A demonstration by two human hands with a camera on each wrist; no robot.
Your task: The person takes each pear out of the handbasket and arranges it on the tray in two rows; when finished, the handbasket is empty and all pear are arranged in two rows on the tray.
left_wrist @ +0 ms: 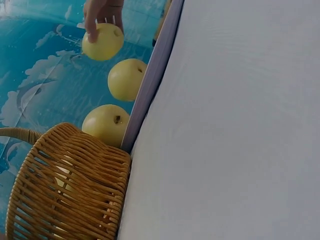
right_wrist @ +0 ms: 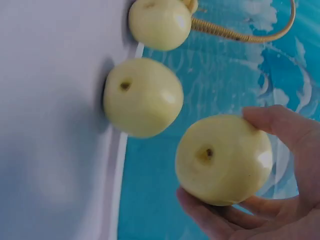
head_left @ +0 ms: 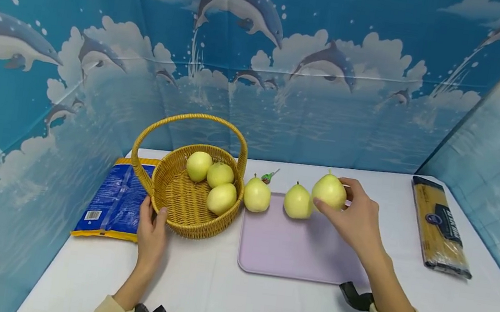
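My right hand [head_left: 358, 217] pinches a yellow-green pear [head_left: 329, 192] between thumb and fingers, above the back right of a lilac tray [head_left: 301, 268]. In the right wrist view the dimpled base of this held pear [right_wrist: 225, 160] faces the camera. Another pear [head_left: 298, 202] stands at the tray's back edge, and a third pear [head_left: 257, 195] stands at its back left corner. My left hand [head_left: 152, 238] holds the near left side of a wicker basket [head_left: 195, 230], thumb and fingers at its wall. Several pears [head_left: 221, 198] lie inside the basket, towards its right.
A blue and yellow packet [head_left: 116, 201] lies left of the basket, partly behind it. At the far right is a pack of dry noodles [head_left: 440, 223]. A small green item [head_left: 267, 178] lies behind the tray. Dolphin-print curtains [head_left: 321, 118] enclose the white table [head_left: 221, 300].
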